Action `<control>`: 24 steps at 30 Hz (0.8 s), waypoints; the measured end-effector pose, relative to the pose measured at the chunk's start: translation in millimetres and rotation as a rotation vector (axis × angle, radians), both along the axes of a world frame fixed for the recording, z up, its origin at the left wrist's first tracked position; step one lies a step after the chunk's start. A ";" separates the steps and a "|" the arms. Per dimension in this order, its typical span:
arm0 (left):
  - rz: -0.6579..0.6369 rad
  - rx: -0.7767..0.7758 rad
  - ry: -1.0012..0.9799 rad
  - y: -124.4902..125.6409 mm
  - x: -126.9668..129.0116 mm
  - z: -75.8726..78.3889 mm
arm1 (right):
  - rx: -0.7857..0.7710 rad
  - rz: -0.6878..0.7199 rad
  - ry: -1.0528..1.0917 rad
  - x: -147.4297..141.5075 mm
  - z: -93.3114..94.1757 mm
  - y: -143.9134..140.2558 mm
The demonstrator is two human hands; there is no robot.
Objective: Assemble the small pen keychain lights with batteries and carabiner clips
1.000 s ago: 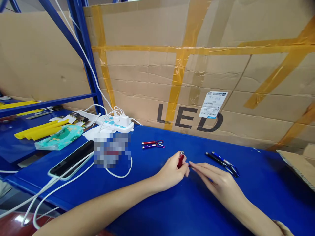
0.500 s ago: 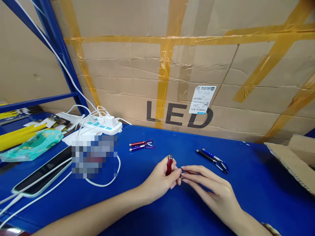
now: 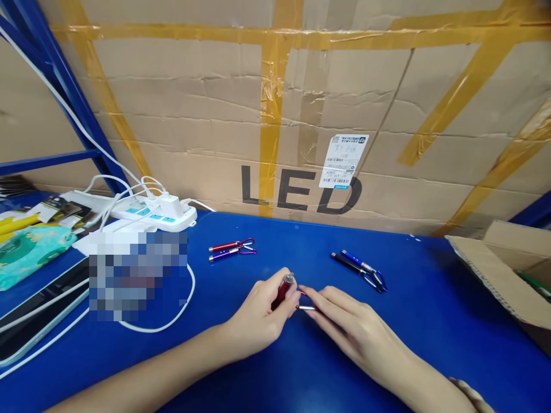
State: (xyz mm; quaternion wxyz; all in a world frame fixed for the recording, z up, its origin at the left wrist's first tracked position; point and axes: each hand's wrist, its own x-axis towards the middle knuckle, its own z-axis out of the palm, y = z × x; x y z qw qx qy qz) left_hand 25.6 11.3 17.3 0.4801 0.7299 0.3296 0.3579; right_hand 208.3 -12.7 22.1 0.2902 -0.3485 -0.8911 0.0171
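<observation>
Taped cardboard marked LED backs the blue table (image 3: 430, 298). Near its middle, the left hand (image 3: 258, 315) grips a small red flashlight (image 3: 282, 289), while the right hand (image 3: 348, 330) pinches its clip (image 3: 306, 307) between fingertips.

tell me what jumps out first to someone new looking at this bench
The big taped cardboard box printed LED fills the back. At centre, on the blue tabletop, the left hand grips a small red keychain torch, with the right hand at its clip end.
</observation>
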 end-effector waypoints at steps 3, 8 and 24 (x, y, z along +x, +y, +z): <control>0.007 0.033 0.078 -1.9 0.3 -0.1 | 0.070 -0.011 -0.077 -0.1 2.4 -1.6; 0.022 0.048 0.092 -3.7 1.1 -1.0 | 0.180 -0.029 -0.155 0.1 3.3 -1.4; -0.020 -0.079 0.192 -11.5 4.6 4.5 | 0.100 -0.094 0.215 3.9 1.3 2.4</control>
